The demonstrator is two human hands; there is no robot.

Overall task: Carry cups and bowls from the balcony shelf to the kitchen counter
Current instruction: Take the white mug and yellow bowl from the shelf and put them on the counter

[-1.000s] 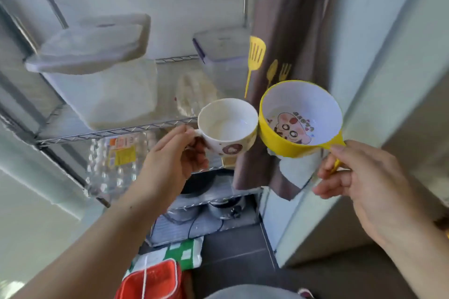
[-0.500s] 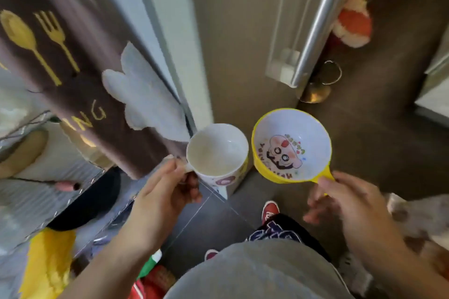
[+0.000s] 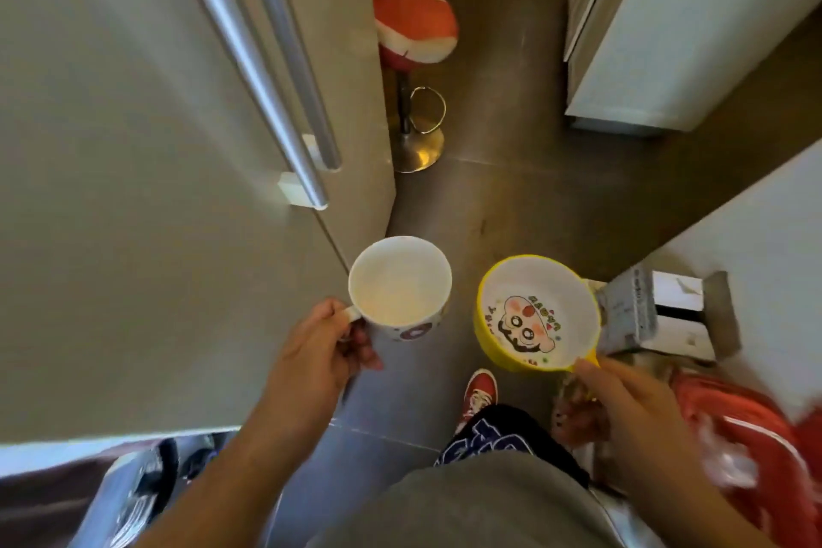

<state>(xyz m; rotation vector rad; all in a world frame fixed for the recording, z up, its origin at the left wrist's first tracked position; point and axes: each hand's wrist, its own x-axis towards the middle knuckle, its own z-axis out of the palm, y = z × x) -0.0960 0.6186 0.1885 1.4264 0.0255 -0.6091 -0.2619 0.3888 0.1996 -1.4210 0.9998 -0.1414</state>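
My left hand (image 3: 318, 352) grips the handle of a white mug (image 3: 399, 287) with small prints on its side; the mug is upright and looks empty. My right hand (image 3: 622, 405) holds a yellow bowl (image 3: 536, 314) by its small yellow handle. The bowl is white inside with a cartoon face on its bottom, and it tilts slightly toward me. Mug and bowl hang side by side over the dark tiled floor, a little apart. The balcony shelf and the kitchen counter are out of view.
A tall beige fridge door (image 3: 133, 147) with long steel handles (image 3: 249, 53) fills the left. Ahead stand a bar stool (image 3: 416, 133) with a plush toy on it and a white cabinet (image 3: 676, 27). A grey-white box (image 3: 662, 311) and red bag (image 3: 747, 445) lie at right.
The view has swung right, away from the wire shelf and brown apron, to the fridge and the floor passage. Both hands still carry the mug and bowl, now held lower.
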